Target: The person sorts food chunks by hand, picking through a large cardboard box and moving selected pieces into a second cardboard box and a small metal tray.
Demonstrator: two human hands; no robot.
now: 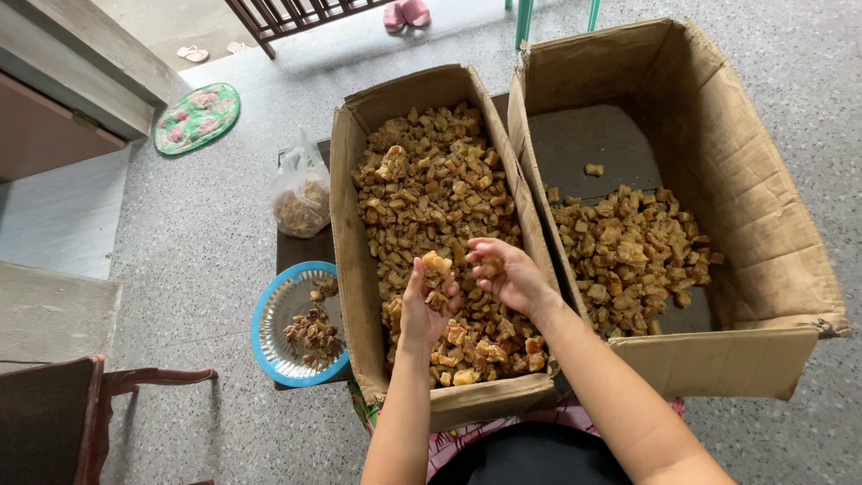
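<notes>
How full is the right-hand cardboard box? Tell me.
Partly full. The right-hand box holds brown chunks only toward its near half; bare dark bottom shows behind them.

The scene is viewed steeply downward from one head-worn camera, close above two cardboard boxes [431,224] filling the frame's centre and right.

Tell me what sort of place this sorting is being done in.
Probably a home porch or yard-side floor, not a workshop. Signs: the speckled stone floor with pink slippers and a round green mat by a doorway, and reused cardboard boxes of brown chunks that both hands pick through.
</notes>
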